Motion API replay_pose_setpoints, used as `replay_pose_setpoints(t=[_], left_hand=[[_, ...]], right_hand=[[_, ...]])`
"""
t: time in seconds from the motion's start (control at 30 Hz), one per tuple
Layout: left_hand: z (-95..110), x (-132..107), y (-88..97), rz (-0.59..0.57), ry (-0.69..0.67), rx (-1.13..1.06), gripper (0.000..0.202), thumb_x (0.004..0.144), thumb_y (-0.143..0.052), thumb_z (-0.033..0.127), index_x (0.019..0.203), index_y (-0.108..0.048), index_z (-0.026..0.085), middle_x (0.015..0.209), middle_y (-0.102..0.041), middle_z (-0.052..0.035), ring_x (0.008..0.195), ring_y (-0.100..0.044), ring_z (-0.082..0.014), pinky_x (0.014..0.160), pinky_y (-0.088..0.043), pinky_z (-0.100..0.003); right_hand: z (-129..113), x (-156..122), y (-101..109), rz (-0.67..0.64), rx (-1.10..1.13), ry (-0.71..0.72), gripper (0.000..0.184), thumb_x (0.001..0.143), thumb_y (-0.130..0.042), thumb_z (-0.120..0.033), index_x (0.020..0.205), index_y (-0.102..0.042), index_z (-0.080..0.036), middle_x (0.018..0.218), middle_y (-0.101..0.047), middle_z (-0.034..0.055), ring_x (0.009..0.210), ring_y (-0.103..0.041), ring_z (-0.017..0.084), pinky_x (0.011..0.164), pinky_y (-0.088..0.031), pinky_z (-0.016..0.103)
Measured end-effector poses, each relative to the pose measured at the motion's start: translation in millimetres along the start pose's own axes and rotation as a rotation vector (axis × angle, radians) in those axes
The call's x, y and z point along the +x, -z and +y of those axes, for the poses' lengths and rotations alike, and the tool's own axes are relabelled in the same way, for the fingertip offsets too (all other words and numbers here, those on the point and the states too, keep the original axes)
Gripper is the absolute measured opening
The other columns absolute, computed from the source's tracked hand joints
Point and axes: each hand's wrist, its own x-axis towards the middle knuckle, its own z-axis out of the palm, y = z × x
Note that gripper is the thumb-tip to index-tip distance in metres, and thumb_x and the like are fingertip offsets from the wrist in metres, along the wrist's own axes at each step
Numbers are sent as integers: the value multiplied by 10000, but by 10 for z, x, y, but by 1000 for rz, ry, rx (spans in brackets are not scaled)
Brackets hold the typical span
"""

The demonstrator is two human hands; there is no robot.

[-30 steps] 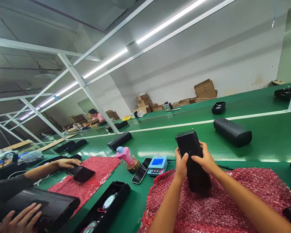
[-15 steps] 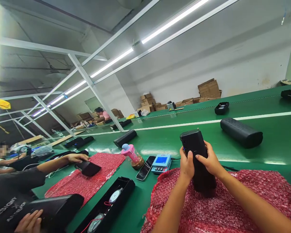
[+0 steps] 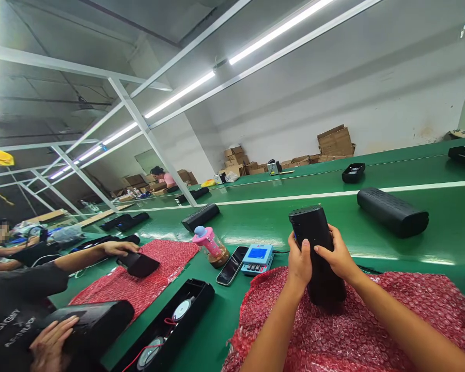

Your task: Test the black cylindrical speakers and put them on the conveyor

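Note:
A black portable speaker (image 3: pixel 318 258) stands on end over the red bubble wrap (image 3: pixel 375 330), its upper end tilted slightly away from me. My left hand (image 3: pixel 300 261) wraps its left side with the thumb pointing up along the face. From the right, my right hand (image 3: pixel 335 256) grips the same speaker, thumb laid across the front. The fingers behind it are mostly hidden. Left of the bubble wrap lies an open black speaker housing (image 3: pixel 196 310), showing round drivers and red wires.
A light blue tester (image 3: pixel 258 258), a phone (image 3: pixel 232 266) and a pink-lidded bottle (image 3: pixel 211 245) stand left of my hands. Another speaker (image 3: pixel 391 212) lies on the green bench beyond. At left, a co-worker's hand (image 3: pixel 120 248) touches a black part on red bubble wrap (image 3: pixel 166 253).
My hands and the speaker stay nearly the same. At left, the co-worker's lower hand and the speaker under it have shifted slightly. The view has moved a little.

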Motion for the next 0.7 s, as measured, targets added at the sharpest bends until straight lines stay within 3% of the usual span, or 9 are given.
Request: replay_pose_setpoints(t=[0.17, 0.37, 0.7], left_hand=[[44, -19, -16, 16, 19, 21, 668, 817, -506, 599, 1287, -395, 138, 1220, -589, -162, 1106, -573, -273, 957, -409, -378], [48, -52, -18, 50, 4, 52, 607, 798, -551, 528, 1262, -420, 159, 1201, -605, -135, 1090, -580, -273, 946, -408, -366], [62, -73, -2, 37, -27, 98, 653, 814, -479, 584, 1283, -398, 137, 1168, -612, -145, 1037, -598, -275, 909, -440, -371]], right_hand=[[-17, 14, 25, 0, 7, -6, 732, 676, -662, -435, 1281, -339, -178, 1258, -505, 154, 1148, -523, 291, 1033, -397, 508], [2, 31, 70, -52, 25, 1, 683, 654, -670, -452, 1221, -373, -213, 1176, -555, 110, 1085, -558, 276, 982, -441, 474], [-13, 2, 46, -50, 22, 3, 711, 646, -663, -440, 1238, -356, -194, 1201, -524, 130, 1103, -544, 289, 988, -429, 480]])
